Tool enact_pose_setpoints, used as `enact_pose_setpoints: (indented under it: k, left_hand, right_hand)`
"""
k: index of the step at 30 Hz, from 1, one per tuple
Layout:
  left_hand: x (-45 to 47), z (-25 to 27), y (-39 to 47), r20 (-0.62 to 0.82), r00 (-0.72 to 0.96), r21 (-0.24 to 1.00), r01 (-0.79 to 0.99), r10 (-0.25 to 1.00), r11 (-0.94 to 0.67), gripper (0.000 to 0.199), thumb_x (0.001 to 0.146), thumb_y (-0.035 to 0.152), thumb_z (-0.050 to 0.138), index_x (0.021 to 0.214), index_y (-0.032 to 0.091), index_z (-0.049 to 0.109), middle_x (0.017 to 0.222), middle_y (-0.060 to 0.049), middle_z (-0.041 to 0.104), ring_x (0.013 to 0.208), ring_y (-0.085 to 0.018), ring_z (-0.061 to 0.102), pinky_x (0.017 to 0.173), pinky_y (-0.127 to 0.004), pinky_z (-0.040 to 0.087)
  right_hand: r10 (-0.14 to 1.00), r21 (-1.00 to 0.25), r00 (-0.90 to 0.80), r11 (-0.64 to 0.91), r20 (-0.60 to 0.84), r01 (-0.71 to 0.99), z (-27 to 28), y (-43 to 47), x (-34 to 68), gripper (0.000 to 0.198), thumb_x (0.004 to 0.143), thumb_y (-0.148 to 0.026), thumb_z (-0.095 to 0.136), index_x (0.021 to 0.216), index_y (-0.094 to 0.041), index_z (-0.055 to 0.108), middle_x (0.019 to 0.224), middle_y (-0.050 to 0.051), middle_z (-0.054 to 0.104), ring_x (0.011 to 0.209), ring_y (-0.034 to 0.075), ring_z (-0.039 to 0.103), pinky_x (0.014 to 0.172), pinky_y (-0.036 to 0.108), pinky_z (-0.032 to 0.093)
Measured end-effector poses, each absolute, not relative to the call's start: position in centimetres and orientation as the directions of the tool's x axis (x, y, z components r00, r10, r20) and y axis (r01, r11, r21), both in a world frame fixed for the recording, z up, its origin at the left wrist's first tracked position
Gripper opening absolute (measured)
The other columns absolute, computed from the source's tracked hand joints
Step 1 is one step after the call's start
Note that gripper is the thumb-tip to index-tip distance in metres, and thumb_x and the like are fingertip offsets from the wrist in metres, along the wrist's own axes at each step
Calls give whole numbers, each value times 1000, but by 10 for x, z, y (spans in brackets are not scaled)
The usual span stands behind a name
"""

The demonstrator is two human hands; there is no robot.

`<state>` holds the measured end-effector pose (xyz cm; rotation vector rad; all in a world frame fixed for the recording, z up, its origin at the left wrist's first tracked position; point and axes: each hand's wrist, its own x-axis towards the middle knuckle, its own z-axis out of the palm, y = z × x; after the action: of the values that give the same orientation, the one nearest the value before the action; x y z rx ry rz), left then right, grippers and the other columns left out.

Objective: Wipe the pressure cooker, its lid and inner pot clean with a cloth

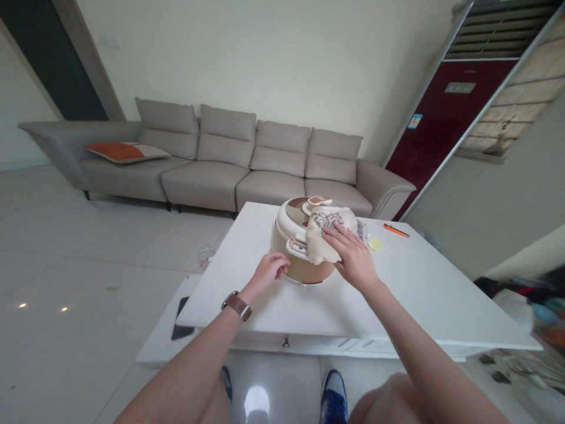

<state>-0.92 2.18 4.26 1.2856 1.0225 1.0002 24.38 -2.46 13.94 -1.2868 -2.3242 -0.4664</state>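
A rice cooker point(289, 235) with a white and gold body and a brown-tinted lid top stands on a white table point(410, 294). Over the right part of its lid and front lies a cream cloth point(320, 238) with a dark printed pattern. My right hand point(353, 253) presses this cloth against the cooker, its fingers stretched across the fabric. On the left, my left hand point(270, 270) is close to the cooker's lower front with its fingers curled in; nothing shows in them. A brown-strapped watch point(237, 305) is on the left wrist.
An orange utility knife point(396, 230) and a yellow sticky note point(375, 244) lie to the cooker's right. A dark flat object point(182, 321) sits on a lower white surface at the left. Behind the table runs a grey sofa point(269, 185) with an orange cushion point(126, 152).
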Motion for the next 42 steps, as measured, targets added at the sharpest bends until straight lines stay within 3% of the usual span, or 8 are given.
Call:
enact_pose_setpoints:
  k: [7,13,19,28,32,34,37,42]
  left_hand:
    - [-6,41,23,-11,270,1000,8,963,9,18,74,28,54,74,15,67,59,1,62,43,-9,52,47,-23,35]
    - [-2,39,25,-40,264,996,82,964,19,19,77,29,52,74,16,65,60,0,61,45,-11,53,47,-25,37]
    - [-11,27,24,-160,318,949,309,934,58,27,80,32,51,59,17,60,52,-2,57,38,-12,47,45,-27,34]
    - [-24,18,19,-160,379,830,551,911,-83,18,78,30,55,71,18,65,62,-3,67,46,-15,57,52,-27,39]
    - [-26,14,19,-151,399,800,587,904,-126,19,80,31,54,78,18,68,67,-4,70,49,-16,61,55,-27,41]
    - [-27,14,18,-146,406,785,602,902,-143,21,81,32,53,79,18,69,69,-5,71,50,-16,62,56,-27,41]
    - [-27,14,17,-141,418,765,622,897,-170,23,82,33,52,80,18,70,71,-5,72,52,-17,63,57,-28,42]
    - [-28,18,15,-138,436,738,644,889,-202,23,83,31,50,81,19,69,72,-4,73,54,-17,65,59,-28,42]
  right_hand:
    - [741,-32,-405,497,536,867,152,-27,218,61,82,-10,60,141,-24,60,150,6,62,148,31,47,120,53,41]
    - [766,84,-423,441,484,894,165,-11,156,42,85,-13,69,125,-25,65,147,7,63,144,34,50,115,54,44]
    - [813,127,-428,414,394,902,178,17,106,22,93,-23,66,114,-21,67,129,13,71,140,37,51,110,54,46]
    - [776,90,-508,514,375,853,182,-3,147,29,90,-18,65,117,-27,68,133,6,72,142,28,53,108,44,47]
    - [780,44,-512,534,360,844,182,-28,184,47,85,-14,65,131,-26,66,137,8,71,139,29,57,103,44,52]
    - [781,2,-507,544,364,839,178,-41,203,60,80,-10,66,138,-26,63,142,8,67,140,29,56,106,45,51]
    - [829,-138,-416,493,373,859,169,-59,231,64,79,-12,65,140,-29,63,144,7,66,134,31,61,103,47,53]
    - [886,-571,-66,351,459,742,168,-69,280,29,89,-29,57,112,-25,74,105,4,80,98,27,74,89,41,59]
